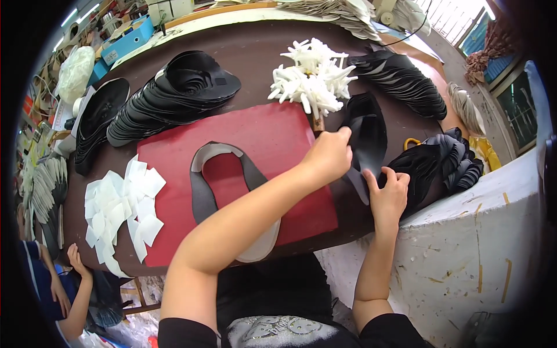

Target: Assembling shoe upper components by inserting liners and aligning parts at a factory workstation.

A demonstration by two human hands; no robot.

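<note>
A dark brown bench [255, 52] carries everything, and a red mat [272, 139] lies across its near middle, serving as the landmark here. Beyond the mat's far left corner sits a big fanned stack of black cut pieces [174, 93]; beyond its far right corner, a second black stack [406, 81] curves away. On the mat itself lies a grey and black U-shaped upper piece [223, 174], its open end toward the person. Just off the mat's left edge is a heap of white fabric patches [119, 209], and at its far right corner a pile of white plastic strips [313, 75]. Just right of the mat, both hands meet on a black curved piece [368, 136]: the left hand [329, 156], reaching across the mat, pinches its top edge with closed fingers, while the right hand [387, 194] grips its lower edge.
</note>
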